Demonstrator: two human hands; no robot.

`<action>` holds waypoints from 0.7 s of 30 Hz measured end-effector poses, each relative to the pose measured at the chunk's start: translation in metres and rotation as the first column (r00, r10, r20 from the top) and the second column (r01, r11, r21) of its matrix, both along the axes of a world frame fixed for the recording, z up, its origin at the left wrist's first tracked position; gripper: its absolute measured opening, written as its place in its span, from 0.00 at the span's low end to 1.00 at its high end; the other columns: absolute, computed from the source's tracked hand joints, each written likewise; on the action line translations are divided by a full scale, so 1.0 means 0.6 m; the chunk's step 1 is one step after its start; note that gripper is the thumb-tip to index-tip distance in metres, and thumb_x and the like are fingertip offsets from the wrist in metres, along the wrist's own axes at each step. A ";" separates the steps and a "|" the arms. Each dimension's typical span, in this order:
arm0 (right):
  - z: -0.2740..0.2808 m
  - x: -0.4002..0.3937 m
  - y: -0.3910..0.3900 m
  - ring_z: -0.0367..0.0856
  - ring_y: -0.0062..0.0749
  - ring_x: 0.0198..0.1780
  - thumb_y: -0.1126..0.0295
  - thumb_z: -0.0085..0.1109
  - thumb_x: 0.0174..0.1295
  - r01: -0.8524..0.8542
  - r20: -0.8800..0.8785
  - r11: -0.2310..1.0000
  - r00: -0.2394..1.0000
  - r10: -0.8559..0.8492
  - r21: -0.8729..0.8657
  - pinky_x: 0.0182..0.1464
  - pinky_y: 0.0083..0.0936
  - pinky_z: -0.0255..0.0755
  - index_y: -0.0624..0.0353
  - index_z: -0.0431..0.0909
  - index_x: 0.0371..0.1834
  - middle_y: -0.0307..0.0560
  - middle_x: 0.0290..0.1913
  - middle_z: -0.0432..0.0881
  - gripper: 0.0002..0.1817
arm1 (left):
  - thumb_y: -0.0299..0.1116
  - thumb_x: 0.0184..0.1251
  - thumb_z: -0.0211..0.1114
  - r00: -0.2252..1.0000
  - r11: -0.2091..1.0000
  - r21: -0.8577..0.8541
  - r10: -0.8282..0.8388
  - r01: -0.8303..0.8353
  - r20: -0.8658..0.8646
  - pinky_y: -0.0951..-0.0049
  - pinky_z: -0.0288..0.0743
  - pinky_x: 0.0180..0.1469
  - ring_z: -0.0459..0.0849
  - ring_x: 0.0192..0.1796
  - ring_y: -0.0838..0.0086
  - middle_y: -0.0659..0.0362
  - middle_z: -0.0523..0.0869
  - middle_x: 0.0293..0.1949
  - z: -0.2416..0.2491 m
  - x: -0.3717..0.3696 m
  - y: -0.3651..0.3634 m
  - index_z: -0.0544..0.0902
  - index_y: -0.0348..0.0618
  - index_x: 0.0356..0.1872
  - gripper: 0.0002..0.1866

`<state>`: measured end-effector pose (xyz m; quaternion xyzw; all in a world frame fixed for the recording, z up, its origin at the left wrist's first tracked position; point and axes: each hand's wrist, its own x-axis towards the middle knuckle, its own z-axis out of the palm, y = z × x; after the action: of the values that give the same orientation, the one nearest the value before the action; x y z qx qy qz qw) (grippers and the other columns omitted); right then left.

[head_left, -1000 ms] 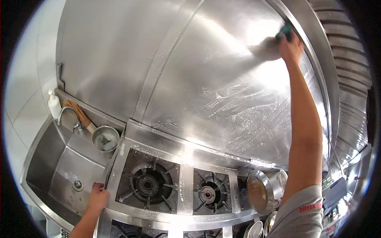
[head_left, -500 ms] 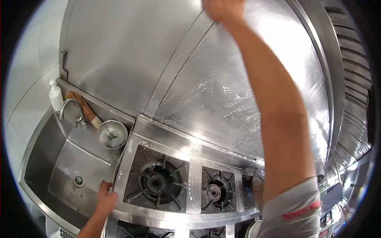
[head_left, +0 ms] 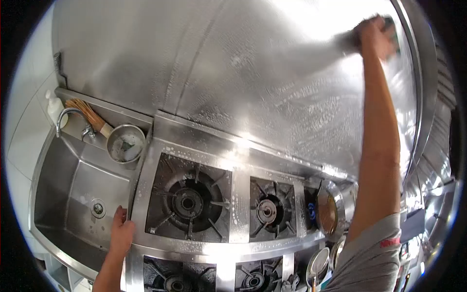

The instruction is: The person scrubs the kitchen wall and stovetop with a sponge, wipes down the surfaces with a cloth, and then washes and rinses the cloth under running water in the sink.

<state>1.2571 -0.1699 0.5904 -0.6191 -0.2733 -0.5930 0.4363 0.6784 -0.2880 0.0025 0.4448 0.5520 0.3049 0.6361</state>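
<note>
My right hand (head_left: pixel 378 40) is high on the right of the steel wall panel (head_left: pixel 287 73), arm stretched out. Pressed under it is a dark green scouring pad (head_left: pixel 390 30), mostly covered by the fingers and smeared by motion. Soapy streaks and suds spread over the panel. Low on the left, my left hand (head_left: pixel 120 233) grips the raised edge between the sink (head_left: pixel 87 194) and the gas stove (head_left: pixel 238 236), fingers bent over the sink side.
Behind the sink stand a white pump bottle (head_left: pixel 54 108), a faucet (head_left: pixel 68 112), a bristle brush (head_left: pixel 90 114) and a metal bowl (head_left: pixel 126 143) with sudsy water. Several burners (head_left: pixel 187 203) fill the stove. A pan with brown liquid (head_left: pixel 327 211) and a strainer (head_left: pixel 318 263) stand at right.
My right hand has swept from the top middle of the panel to its upper right. My left hand stays at the sink edge. The view has shifted slightly.
</note>
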 end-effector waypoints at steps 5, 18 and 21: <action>-0.194 -0.083 -0.016 0.52 0.64 0.82 0.50 0.58 0.70 0.059 0.549 0.890 0.804 0.226 -0.453 0.82 0.57 0.44 0.45 0.67 0.79 0.65 0.82 0.57 0.35 | 0.26 0.57 0.58 0.999 1.000 0.003 -0.005 0.005 0.048 0.73 0.74 0.58 0.82 0.53 0.70 0.52 0.83 0.54 -0.012 -0.012 0.009 0.65 0.29 0.75 0.39; -0.720 -0.084 -0.099 0.25 0.79 0.84 0.52 0.53 0.74 -0.366 -0.331 0.801 0.917 0.224 -0.474 0.76 0.82 0.32 0.39 0.47 0.87 0.69 0.86 0.35 0.41 | 0.33 0.56 0.61 0.927 0.990 0.133 -0.001 0.055 -0.376 0.73 0.73 0.58 0.80 0.51 0.71 0.55 0.84 0.50 -0.013 -0.045 0.028 0.73 0.25 0.66 0.34; -0.776 -0.044 -0.111 0.27 0.77 0.84 0.56 0.63 0.67 -0.411 -0.211 0.737 0.911 0.354 -0.536 0.77 0.80 0.34 0.29 0.51 0.86 0.59 0.88 0.35 0.45 | 0.39 0.63 0.62 0.869 0.982 0.180 0.033 0.065 -0.494 0.70 0.69 0.63 0.80 0.53 0.69 0.55 0.84 0.50 -0.094 -0.132 0.048 0.78 0.30 0.59 0.27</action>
<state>1.2309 -0.2368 0.1247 -0.6787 -0.5378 -0.3513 0.3560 0.5993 -0.2593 -0.0538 0.5715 0.6607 0.2268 0.4305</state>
